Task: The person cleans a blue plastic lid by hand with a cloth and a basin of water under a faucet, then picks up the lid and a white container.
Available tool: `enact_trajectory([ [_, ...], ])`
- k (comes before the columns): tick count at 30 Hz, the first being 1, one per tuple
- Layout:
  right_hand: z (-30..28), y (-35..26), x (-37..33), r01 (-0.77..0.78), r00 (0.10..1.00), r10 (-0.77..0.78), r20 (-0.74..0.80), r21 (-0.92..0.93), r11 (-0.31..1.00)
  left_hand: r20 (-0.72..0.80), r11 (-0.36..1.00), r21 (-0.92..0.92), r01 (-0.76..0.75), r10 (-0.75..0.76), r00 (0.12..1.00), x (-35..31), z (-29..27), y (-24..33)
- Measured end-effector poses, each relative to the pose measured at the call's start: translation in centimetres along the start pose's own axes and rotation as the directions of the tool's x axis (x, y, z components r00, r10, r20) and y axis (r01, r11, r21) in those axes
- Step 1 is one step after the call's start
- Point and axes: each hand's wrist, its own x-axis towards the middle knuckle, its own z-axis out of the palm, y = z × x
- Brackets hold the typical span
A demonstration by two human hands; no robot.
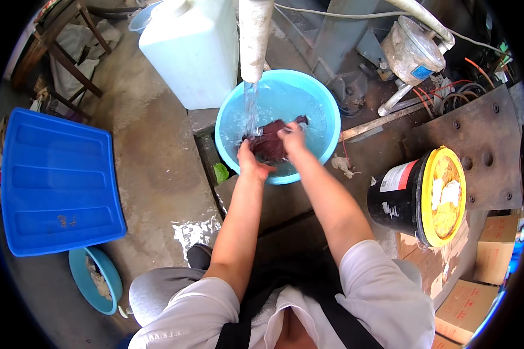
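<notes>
A wet, dark maroon cloth (269,143) lies bunched in the water of a round light-blue basin (336,119). My left hand (252,164) grips the cloth's near-left edge, close to where the water falls. On the cloth's right side, my right hand (293,139) is closed on a fold, slightly blurred. Some fingertips are hidden by cloth and water. From a whitish pipe (254,46) above the basin, a stream of water (250,107) pours down by the cloth's left end.
A large white plastic jug (192,55) stands beyond the basin's left. Farther left are a blue plastic lid (61,180) and a teal tub (115,276). To the right sit a black bucket with yellow rim (399,200), a metal plate (477,145) and cardboard boxes (466,308).
</notes>
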Motion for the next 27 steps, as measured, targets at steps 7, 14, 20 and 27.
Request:
enact_trajectory([
  [7, 1.3, -10.7, -17.3, 0.704, 0.629, -0.540, 0.560, -0.115, 0.701, 0.535, 0.976, -0.113, 0.187, -0.099, 0.839, 6.4, -6.4, 5.3],
  [14, 2.3, -11.6, -17.4, 0.752, 0.656, -0.544, 0.524, -0.389, 0.532, 0.551, 0.967, -0.246, -0.066, 0.195, 0.812, 4.7, -6.1, 0.7],
  [20, 2.0, -10.4, -7.7, 0.450, 0.889, -0.436, 0.137, -0.433, 0.781, 0.436, 0.983, -0.160, -0.087, 0.150, 0.888, 0.2, -0.8, 0.5],
  [27, 5.4, -10.9, -13.0, 0.498, 0.865, -0.388, 0.318, -0.639, 0.586, 0.408, 0.976, -0.182, -0.120, 0.185, 0.894, 4.4, -4.5, 1.5],
])
